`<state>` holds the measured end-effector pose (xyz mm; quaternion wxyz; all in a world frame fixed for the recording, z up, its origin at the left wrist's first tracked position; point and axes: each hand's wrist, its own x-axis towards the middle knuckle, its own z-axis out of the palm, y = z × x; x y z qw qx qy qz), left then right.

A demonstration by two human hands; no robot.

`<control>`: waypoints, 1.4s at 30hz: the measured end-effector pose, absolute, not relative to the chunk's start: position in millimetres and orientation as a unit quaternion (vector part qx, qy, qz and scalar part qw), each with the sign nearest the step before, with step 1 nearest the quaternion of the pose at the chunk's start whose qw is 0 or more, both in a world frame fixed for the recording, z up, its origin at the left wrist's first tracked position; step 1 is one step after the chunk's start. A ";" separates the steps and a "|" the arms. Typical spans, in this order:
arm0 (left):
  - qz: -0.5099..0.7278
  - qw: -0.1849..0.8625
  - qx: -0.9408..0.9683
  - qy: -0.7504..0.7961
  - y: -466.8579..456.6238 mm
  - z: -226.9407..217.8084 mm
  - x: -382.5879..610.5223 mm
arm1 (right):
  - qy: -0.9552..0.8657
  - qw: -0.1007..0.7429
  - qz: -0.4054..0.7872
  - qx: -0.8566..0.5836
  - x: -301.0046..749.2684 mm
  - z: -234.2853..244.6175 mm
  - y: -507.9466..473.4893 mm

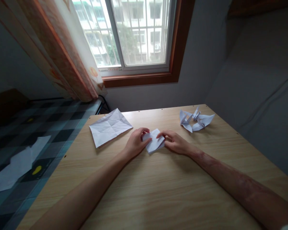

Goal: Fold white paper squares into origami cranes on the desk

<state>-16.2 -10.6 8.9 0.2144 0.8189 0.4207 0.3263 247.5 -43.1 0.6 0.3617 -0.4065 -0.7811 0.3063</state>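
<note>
A small folded sheet of white paper (pixel 154 144) lies on the wooden table (pixel 144 188) between my two hands. My left hand (pixel 137 140) grips its left edge, thumb on top and fingers curled round the far side. On the other side, my right hand (pixel 173 141) pinches the right corner, with the index finger resting on the upper face. The fingertips under the paper are hidden. Further left on the table is a larger creased paper sheet (pixel 110 126), opened out, with fold lines crossing at its middle.
Several folded paper cranes (pixel 203 123) stand in a cluster at the table's back right. Left of the table, a bed with a checked cover (pixel 50 127) holds loose white paper (pixel 21 164). A barred window (pixel 139 35) and a curtain (pixel 55 48) are behind.
</note>
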 end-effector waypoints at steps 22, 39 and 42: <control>0.326 0.228 0.824 0.404 -11.7 12.6 -15.7 | -0.865 0.301 0.148 -0.374 256.6 0.6 -36.2; 0.323 0.229 0.828 0.396 -11.7 13.4 -14.5 | -0.851 0.322 0.110 -0.400 257.3 -10.2 -28.4; 0.325 0.233 0.828 0.394 -11.6 13.1 -14.9 | -0.846 0.329 0.107 -0.405 258.1 -12.5 -26.4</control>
